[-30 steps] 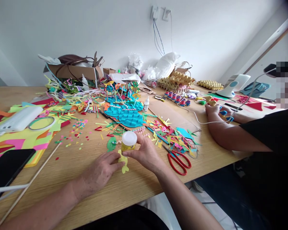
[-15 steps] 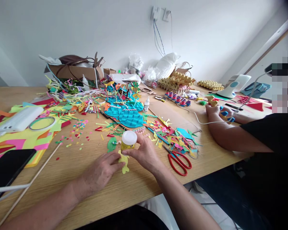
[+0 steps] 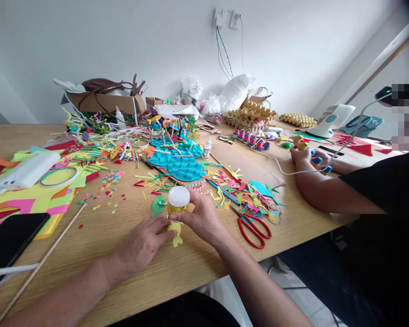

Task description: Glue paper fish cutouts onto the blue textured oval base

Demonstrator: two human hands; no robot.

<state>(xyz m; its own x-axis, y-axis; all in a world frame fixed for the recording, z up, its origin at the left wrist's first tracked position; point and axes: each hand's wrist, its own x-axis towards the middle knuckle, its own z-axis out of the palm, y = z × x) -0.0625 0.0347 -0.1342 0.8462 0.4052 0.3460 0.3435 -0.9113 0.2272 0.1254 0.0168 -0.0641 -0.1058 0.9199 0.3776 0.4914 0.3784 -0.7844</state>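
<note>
My right hand (image 3: 204, 218) is wrapped round a small jar (image 3: 179, 200) with a white lid and a yellow patterned side, held just above the table. Below the jar lies a yellow paper fish (image 3: 175, 235), its tail pointing toward me. The fingers of my left hand (image 3: 145, 240) pinch the fish at its left edge; part of its body is hidden by fingers and jar. A green paper fish (image 3: 157, 205) rests behind my left hand, beside a twisted pink-white strip.
Red-handled scissors (image 3: 255, 230) lie right of my hand, near paper scraps (image 3: 259, 200). Beyond stand a blue paper piece (image 3: 186, 168) and a glue bottle (image 3: 207, 148). A phone (image 3: 15, 240) and wooden stick (image 3: 51, 247) are at left. A co-worker's hands (image 3: 301, 156) hold painted egg-carton pieces at right.
The jar in my right hand has shifted slightly left over the yellow fish. My left hand stays at the fish. The view has moved a little.
</note>
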